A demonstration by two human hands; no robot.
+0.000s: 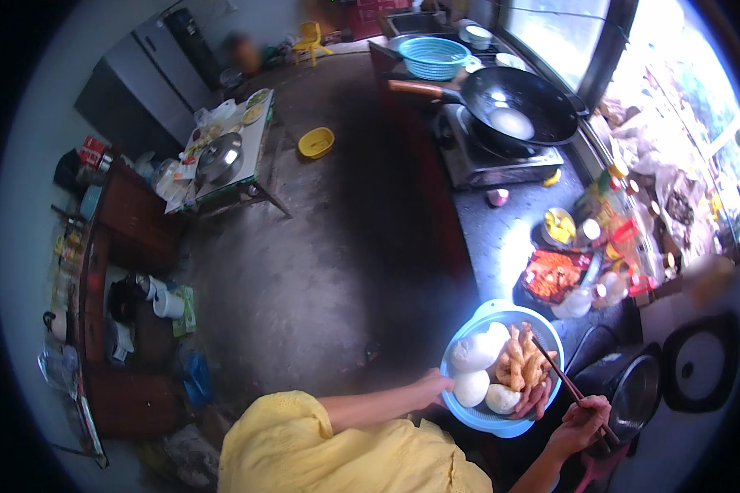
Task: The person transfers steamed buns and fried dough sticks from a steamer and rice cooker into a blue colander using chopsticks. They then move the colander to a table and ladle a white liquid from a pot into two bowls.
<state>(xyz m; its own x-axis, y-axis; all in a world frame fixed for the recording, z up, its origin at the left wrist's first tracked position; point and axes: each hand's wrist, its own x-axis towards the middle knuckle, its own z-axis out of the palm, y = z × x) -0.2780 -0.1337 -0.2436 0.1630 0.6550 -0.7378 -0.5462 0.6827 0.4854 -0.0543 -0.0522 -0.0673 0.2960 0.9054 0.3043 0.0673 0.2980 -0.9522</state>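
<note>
A light blue plastic basket point(484, 426) is in front of me at the lower right. White steamed buns point(471, 388) fill its left side and front. Golden fried dough pieces point(518, 360) lie on the right, with several reddish sausages point(535, 400) below them. My left hand point(438, 388) grips the basket's left rim, its fingertips hidden. In my right hand point(583, 420) is a pair of dark chopsticks point(565, 381), slanting over the rim. Their tips reach the edge of the fried dough; whether they pinch a piece cannot be told.
A black wok point(527, 101) sits on the stove point(499, 157). Bottles point(623, 246), a tray of red food point(555, 274) and a bowl of yellow pieces point(558, 227) line the counter's window side. A dark pot point(629, 388) stands by my right hand. A low table point(246, 154) stands across the floor.
</note>
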